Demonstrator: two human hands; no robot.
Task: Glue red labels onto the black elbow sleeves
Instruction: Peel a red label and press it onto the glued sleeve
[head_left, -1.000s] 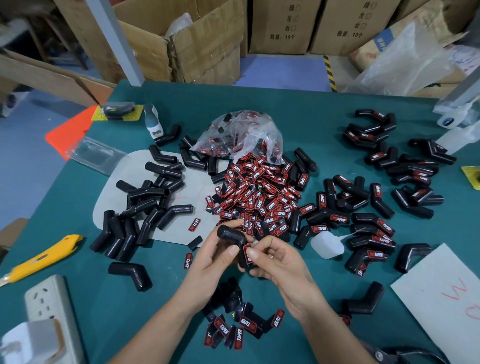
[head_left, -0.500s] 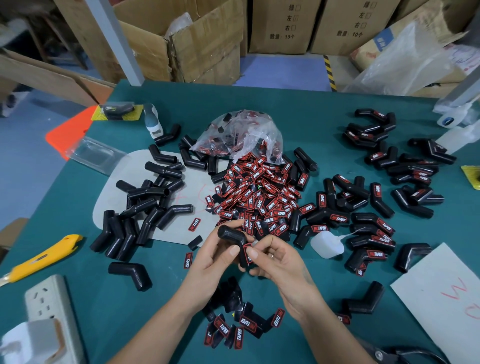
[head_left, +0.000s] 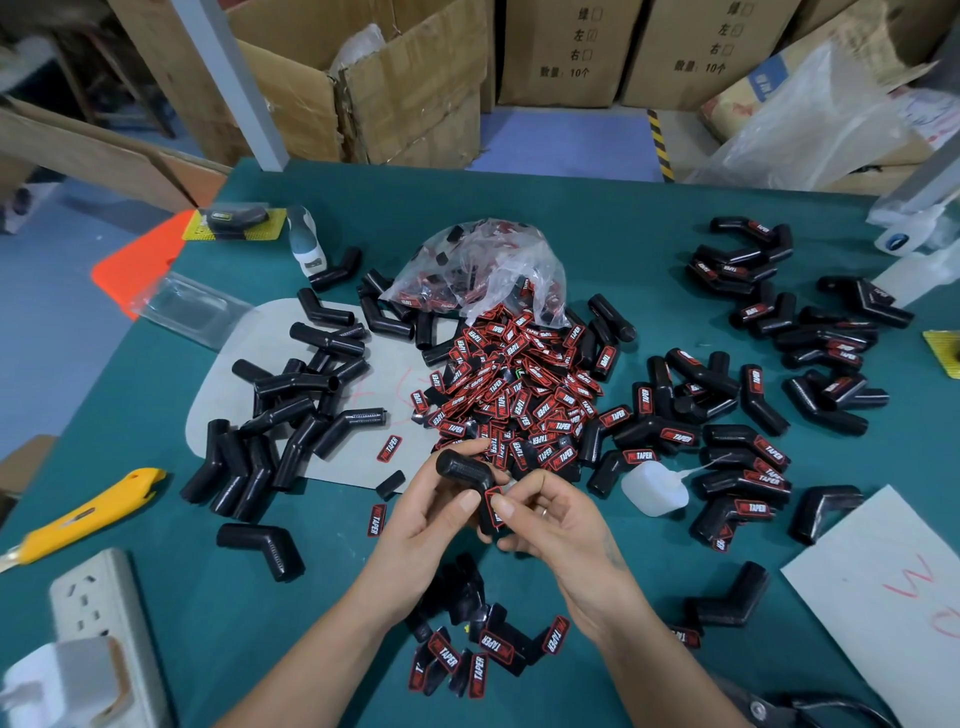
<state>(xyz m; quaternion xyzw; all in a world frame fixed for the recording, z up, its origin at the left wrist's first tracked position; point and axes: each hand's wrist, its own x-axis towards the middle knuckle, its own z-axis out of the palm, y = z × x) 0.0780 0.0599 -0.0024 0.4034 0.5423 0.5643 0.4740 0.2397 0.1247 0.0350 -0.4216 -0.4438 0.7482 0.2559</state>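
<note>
Green table (head_left: 623, 228) w/ label pile (head_left: 519, 395); left hand (head_left: 431, 514) grips elbow sleeve (head_left: 465, 467); right hand (head_left: 550, 519) pinches red label (head_left: 493, 506) onto it.

Both hands meet over the green table (head_left: 597, 208): the left hand (head_left: 431, 512) grips a black elbow sleeve (head_left: 465, 467), the right hand (head_left: 550, 517) pinches its red label (head_left: 493, 506). Label pile (head_left: 514, 395) at twelve o'clock, glue bottle (head_left: 654, 488) at three, yellow utility knife (head_left: 83, 514) at nine
</note>
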